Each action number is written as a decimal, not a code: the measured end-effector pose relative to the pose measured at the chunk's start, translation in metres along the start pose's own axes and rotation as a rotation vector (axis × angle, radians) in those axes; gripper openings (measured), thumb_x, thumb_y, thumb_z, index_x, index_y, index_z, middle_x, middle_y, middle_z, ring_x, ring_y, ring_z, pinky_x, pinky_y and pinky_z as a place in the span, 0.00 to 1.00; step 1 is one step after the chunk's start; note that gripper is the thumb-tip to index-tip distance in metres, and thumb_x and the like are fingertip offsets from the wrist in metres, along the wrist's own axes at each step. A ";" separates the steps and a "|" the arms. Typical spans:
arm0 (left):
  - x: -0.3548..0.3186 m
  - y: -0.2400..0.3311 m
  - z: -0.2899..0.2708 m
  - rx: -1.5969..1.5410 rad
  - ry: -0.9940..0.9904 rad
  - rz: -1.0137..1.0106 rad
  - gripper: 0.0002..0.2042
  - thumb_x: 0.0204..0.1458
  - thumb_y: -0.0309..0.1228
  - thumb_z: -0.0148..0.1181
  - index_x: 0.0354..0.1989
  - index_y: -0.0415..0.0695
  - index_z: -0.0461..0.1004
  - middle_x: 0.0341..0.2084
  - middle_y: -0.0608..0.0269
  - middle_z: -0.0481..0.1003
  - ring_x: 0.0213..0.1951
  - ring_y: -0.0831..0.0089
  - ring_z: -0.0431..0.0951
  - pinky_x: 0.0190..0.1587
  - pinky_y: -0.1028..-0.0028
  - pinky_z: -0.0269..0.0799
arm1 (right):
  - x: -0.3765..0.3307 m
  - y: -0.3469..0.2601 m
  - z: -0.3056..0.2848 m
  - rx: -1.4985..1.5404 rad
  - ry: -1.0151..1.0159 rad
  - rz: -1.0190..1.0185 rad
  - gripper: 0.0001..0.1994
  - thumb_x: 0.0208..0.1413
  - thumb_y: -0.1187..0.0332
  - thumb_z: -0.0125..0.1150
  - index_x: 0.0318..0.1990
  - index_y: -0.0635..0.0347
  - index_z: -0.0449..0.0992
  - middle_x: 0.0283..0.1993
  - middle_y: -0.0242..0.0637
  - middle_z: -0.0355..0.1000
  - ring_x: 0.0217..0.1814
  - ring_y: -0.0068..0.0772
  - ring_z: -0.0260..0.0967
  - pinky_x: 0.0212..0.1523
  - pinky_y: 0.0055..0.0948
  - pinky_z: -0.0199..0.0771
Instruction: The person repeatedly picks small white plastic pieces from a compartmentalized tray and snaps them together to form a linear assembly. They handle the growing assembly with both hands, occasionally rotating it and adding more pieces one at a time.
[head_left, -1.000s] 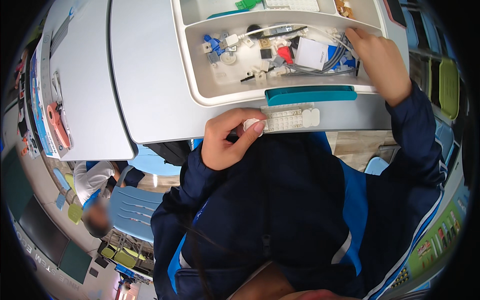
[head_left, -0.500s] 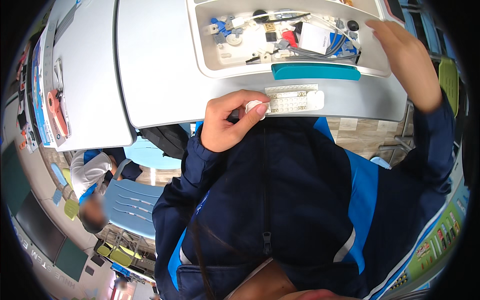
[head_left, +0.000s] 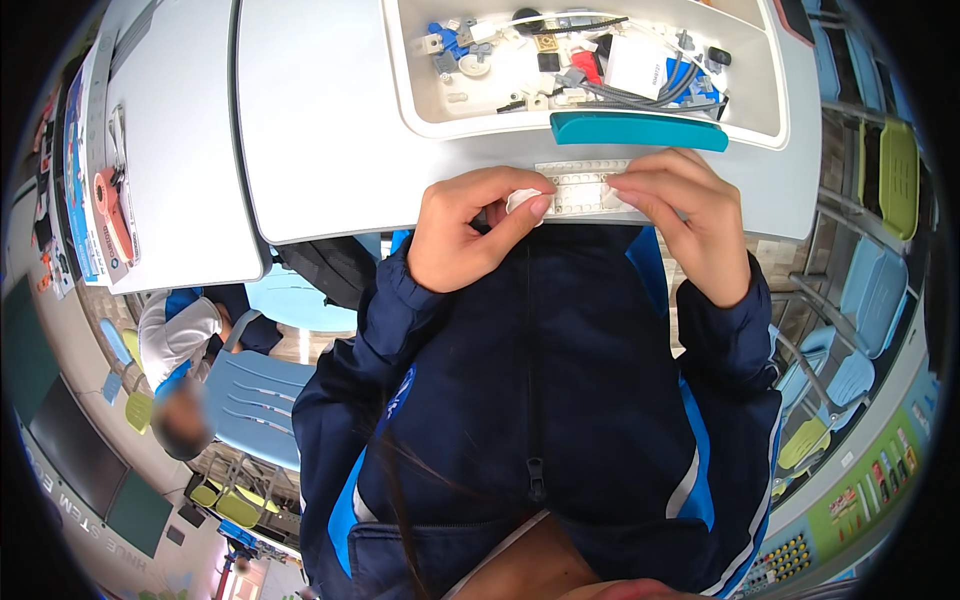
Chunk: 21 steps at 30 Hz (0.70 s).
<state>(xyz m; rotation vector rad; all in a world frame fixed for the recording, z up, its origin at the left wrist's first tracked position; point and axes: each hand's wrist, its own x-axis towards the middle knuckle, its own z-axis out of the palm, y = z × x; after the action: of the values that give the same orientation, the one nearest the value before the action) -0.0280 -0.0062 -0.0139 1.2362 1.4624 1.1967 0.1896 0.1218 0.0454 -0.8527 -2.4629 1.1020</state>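
White studded plastic is what you have between your two hands: a flat building plate lying at the near edge of the grey table, just in front of your chest. In the head view, your left hand is curled with thumb and forefinger pinched closed on a small white piece, which sits against the plate's left end. Your right hand has its fingertips pressed down on the plate's right end, fingers bent over and closed on its edge; whether the thumb is underneath cannot be told. Directly beyond the grip, touching or just beside the far edge of the plate, lies a teal handle strip on the rim of a white parts tray. Inside that tray, farther from your hands, are blue, red and grey small parts and a bundle of grey cables. Well to the left of the grip, on a neighbouring table, sits an orange tool beside a printed box. Below the left hand, beyond the table, another person sits on a light blue chair.
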 end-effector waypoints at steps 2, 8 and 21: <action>-0.001 -0.001 0.002 -0.003 0.025 -0.001 0.05 0.57 0.27 0.67 0.41 0.42 0.84 0.25 0.65 0.80 0.19 0.85 0.67 0.23 0.80 0.63 | 0.004 0.003 0.001 -0.008 -0.015 0.018 0.09 0.56 0.79 0.65 0.43 0.62 0.84 0.41 0.40 0.79 0.45 0.44 0.75 0.46 0.33 0.75; -0.003 0.008 0.001 0.030 0.002 -0.078 0.06 0.59 0.26 0.66 0.43 0.41 0.84 0.32 0.66 0.82 0.28 0.84 0.73 0.30 0.82 0.66 | 0.006 0.008 0.004 0.012 -0.029 0.008 0.08 0.56 0.77 0.66 0.44 0.61 0.84 0.41 0.39 0.80 0.44 0.44 0.77 0.45 0.34 0.76; 0.000 0.001 0.004 0.067 0.049 0.072 0.06 0.57 0.27 0.67 0.41 0.42 0.84 0.27 0.61 0.81 0.20 0.77 0.72 0.24 0.77 0.67 | 0.007 0.012 0.004 0.014 -0.023 0.015 0.08 0.53 0.76 0.69 0.40 0.59 0.86 0.42 0.38 0.82 0.43 0.41 0.78 0.46 0.33 0.77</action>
<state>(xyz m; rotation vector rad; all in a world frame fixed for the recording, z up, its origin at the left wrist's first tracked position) -0.0237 -0.0053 -0.0137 1.3232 1.5164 1.2426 0.1867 0.1297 0.0342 -0.8606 -2.4687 1.1390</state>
